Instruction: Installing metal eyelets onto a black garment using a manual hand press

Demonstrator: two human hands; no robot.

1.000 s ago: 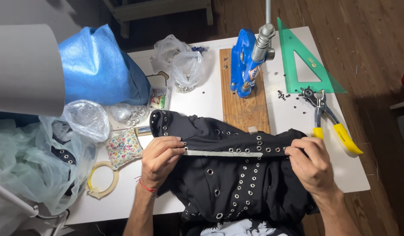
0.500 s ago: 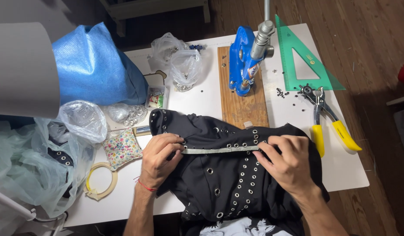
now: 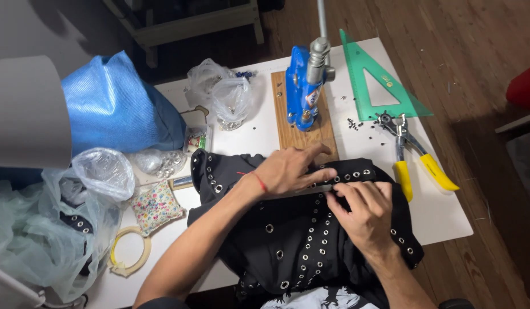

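A black garment [image 3: 288, 240] studded with metal eyelets lies across the white table's [image 3: 442, 217] near edge. My left hand [image 3: 293, 169], a red string at its wrist, reaches across and rests flat on the garment's upper hem, fingers spread, just below the wooden board [image 3: 293, 134]. My right hand [image 3: 362, 214] sits close under it, fingertips pinching a thin grey strip [image 3: 317, 187] that runs along the eyelet row. Most of the strip is hidden by both hands.
A blue hand press [image 3: 302, 86] stands on the board. To its right are a green set square [image 3: 379, 86] and yellow-handled punch pliers [image 3: 416, 160]. At left are a blue bag [image 3: 116, 109], plastic bags of eyelets [image 3: 225, 97], a floral pincushion [image 3: 155, 206] and a tape roll [image 3: 130, 252].
My left hand left the garment's left end and moved right, flattening near the board. My right hand slid left along the strip, so both hands now meet.
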